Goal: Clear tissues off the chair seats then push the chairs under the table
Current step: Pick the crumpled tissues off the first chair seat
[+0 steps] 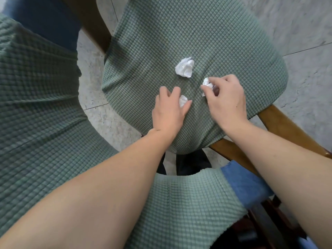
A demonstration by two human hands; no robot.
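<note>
While both bare forearms reach up from the bottom of the frame, the two hands work on one chair seat that fills the centre and upper right. This seat wears a green waffle-textured cover. Three crumpled white tissues are in play on it.

Left hand, centre of frame: palm down on the cover, fingers curled, thumb and forefinger pinching a small tissue wad. Only part of that wad shows between the digits.

Right hand, just right of centre: fingers bent inward, fingertips pinching a second tissue wad at the hand's upper left edge. Whether this wad touches the cover cannot be told.

A third tissue, the largest, lies loose on the seat just above and between the two hands, touched by neither.

Second green-covered chair: occupies the left side and curves along the lower centre, partly hidden by the left forearm. No tissue is visible on the part shown.

Wooden frame members run out from under the first seat at right of frame, and another brown wooden piece crosses the upper left. Blue fabric shows at lower right beside the right forearm. Grey marbled floor tiles surround the chairs.
</note>
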